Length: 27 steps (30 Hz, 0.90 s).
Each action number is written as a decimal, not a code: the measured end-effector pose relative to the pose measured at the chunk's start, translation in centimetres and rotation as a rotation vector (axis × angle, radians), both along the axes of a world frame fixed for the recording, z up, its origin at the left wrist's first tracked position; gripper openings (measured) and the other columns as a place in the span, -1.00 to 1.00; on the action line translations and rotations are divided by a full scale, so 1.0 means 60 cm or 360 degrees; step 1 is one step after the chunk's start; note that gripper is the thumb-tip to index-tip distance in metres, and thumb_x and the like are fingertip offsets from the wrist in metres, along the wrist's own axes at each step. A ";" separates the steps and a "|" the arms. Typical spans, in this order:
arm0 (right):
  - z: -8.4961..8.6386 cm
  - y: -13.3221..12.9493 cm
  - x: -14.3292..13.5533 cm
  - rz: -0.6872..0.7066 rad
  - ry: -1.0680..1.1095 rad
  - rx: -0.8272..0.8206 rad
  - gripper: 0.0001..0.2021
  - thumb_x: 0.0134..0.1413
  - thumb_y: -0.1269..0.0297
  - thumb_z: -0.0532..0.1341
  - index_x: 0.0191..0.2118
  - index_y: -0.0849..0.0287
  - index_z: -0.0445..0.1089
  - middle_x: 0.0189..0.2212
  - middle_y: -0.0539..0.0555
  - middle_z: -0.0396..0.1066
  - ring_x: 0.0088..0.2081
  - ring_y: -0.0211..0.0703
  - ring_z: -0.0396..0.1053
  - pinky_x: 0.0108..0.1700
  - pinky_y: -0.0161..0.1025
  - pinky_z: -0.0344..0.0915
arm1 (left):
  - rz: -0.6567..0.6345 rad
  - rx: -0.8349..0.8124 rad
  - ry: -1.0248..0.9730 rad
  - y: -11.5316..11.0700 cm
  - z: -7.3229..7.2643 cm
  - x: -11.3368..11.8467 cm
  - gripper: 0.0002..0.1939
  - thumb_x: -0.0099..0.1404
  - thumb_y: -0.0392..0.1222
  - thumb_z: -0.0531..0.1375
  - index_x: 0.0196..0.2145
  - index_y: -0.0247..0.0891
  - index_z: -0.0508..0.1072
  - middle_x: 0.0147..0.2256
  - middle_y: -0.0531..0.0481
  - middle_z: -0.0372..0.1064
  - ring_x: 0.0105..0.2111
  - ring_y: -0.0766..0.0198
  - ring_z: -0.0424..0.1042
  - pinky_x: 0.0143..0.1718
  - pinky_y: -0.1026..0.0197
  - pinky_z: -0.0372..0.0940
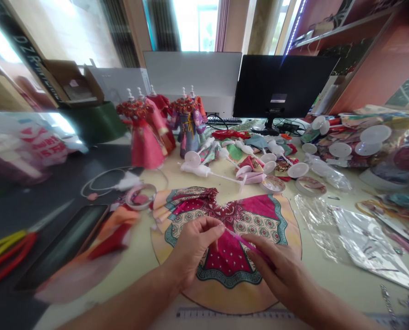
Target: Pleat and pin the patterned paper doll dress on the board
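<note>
While the left hand (196, 245) pinches its fingertips together, on what I cannot tell, the right hand (282, 263) grips a slim purple tool (241, 239). Below, on the cream table (319, 279), spreads a rounded, magenta-and-cream patterned skirt (229, 266), teal-bordered, peach-hemmed, bunched upper left.

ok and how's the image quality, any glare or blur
Head view: the window is blown out to white, with glare on the shiny plastic bag; head view again: edges stretched and smeared, blurring the scissors at far left, while the printed fabric mid-frame is clearer.
</note>
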State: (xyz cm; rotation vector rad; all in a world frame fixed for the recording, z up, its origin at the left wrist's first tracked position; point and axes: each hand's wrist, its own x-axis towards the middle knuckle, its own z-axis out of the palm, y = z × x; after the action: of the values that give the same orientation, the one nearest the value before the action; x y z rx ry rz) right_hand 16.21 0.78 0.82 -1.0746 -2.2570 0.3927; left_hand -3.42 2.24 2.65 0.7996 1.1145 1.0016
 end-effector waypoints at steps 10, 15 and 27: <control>0.002 0.000 0.000 -0.0020 -0.0009 0.0029 -0.77 0.23 0.31 -0.01 -0.03 0.19 0.21 -0.60 -0.07 0.28 -0.62 -0.34 0.20 -0.56 -0.37 0.10 | 0.0004 -0.0004 -0.0007 0.000 -0.003 0.000 -0.82 0.08 -0.17 0.26 -0.41 -0.33 0.38 -0.63 0.13 0.21 -0.60 0.47 0.15 -0.55 0.41 0.09; 0.000 0.000 -0.001 -0.0023 -0.0012 0.0055 -0.77 0.22 0.32 -0.01 -0.03 0.19 0.21 -0.62 -0.08 0.26 -0.63 -0.34 0.20 -0.57 -0.38 0.08 | 0.0001 -0.0021 -0.0046 0.000 -0.002 0.002 -0.82 0.08 -0.18 0.26 -0.42 -0.32 0.37 -0.64 0.14 0.21 -0.62 0.48 0.15 -0.57 0.42 0.09; 0.001 0.001 0.000 -0.0042 -0.0018 0.0028 -0.78 0.23 0.31 0.00 -0.05 0.20 0.23 -0.61 -0.07 0.28 -0.63 -0.34 0.19 -0.57 -0.37 0.06 | 0.0001 -0.0028 -0.0035 -0.001 -0.001 0.000 -0.83 0.08 -0.18 0.27 -0.42 -0.33 0.39 -0.64 0.13 0.22 -0.63 0.49 0.17 -0.58 0.44 0.11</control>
State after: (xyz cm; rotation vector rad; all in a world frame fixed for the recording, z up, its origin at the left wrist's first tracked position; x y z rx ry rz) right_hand 16.18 0.82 0.87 -1.0987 -2.2497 0.3562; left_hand -3.41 2.19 2.58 0.7727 1.1032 0.9975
